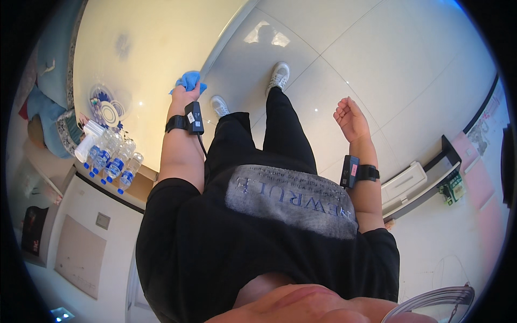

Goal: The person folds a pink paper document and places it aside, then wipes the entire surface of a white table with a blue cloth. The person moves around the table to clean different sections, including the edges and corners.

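Note:
My left hand [186,96] grips a crumpled blue cloth [189,80] at the edge of a glossy cream tabletop [161,36]. The cloth sticks out past my fingers and its far side lies over the table's rim. My right hand [352,121] is raised over the tiled floor at my other side. It holds nothing, and its fingers are loosely curled, with the palm partly showing. A black device is strapped to each wrist.
Several clear plastic bottles [115,165] with blue caps stand on the table beside a white cylindrical object [87,147]. Beyond the table is a blue-covered seat [52,117]. A dark-edged shelf [428,194] with a white panel [404,183] is at my right. Glossy tiles [323,80] surround my shoes.

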`<state>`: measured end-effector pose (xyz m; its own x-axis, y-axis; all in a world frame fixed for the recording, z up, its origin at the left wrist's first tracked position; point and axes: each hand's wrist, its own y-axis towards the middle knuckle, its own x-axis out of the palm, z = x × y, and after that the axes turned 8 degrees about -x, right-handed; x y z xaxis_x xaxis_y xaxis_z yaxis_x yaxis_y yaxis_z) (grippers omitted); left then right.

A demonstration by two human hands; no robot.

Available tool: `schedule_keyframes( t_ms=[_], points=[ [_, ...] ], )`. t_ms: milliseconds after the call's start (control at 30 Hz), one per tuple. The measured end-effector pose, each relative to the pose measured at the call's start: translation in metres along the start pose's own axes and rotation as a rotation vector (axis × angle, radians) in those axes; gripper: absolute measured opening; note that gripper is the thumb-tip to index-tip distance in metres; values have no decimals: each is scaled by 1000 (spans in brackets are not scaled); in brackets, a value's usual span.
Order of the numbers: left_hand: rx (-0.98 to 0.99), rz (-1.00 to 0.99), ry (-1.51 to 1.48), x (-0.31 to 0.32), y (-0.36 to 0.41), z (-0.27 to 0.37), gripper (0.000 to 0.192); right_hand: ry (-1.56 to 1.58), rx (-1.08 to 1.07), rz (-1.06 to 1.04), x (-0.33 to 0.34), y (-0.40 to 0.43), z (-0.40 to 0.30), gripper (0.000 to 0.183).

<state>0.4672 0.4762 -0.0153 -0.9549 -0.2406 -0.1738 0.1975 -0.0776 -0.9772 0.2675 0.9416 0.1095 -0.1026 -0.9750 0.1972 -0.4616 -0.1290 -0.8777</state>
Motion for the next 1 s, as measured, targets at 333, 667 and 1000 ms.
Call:
schedule_keyframes(
  t_ms=[333,667,1000],
  points=[
    [-22,0,-68,49,-8,-7,39,27,64,3,-38,24,6,18],
    [-17,-94,24,108,-44,-41,39,59,98,30,-45,33,12,17],
    [41,-499,717,205,-95,-86,26,127,47,79,-30,33,-2,17]
  ],
)
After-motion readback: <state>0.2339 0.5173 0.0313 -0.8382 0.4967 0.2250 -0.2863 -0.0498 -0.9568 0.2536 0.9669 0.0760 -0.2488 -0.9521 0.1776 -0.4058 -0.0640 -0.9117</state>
